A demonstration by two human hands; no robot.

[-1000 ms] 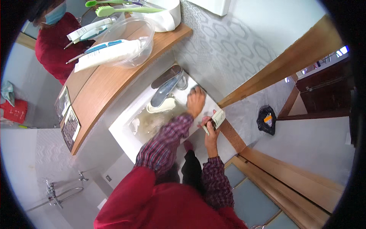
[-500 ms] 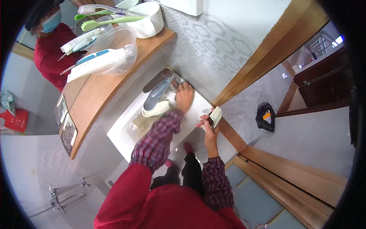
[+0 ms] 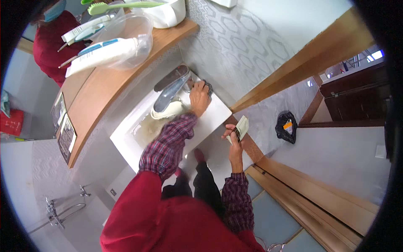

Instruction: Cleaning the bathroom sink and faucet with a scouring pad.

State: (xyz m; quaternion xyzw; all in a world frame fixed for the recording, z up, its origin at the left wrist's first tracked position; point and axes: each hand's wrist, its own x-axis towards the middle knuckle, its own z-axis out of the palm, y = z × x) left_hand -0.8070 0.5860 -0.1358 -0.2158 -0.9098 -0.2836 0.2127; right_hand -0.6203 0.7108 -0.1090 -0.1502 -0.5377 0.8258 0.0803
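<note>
My left hand reaches to the far right corner of the white washbasin. Its curled fingers are closed on a dark grey, wiry lump that looks like a scourer. Beside them lie two long, rounded, glossy grey shapes, one darker and one lighter; their kind is unclear. A cream, rounded object sits partly under the lighter one, next to murky water. Off the basin's right side, my right hand grips a flat cream piece with a dark part by the fingers.
A curved wooden shelf carries a clear plastic cup with tubes and small brushes, a white holder and a green toothbrush. A wooden door frame stands right of the basin. Beyond it a black bag sits on the floor.
The whole view has shifted slightly. My left hand has moved a little at the basin's corner, and the dark lump shows more clearly. My right hand still holds the cream piece, now tilted differently.
</note>
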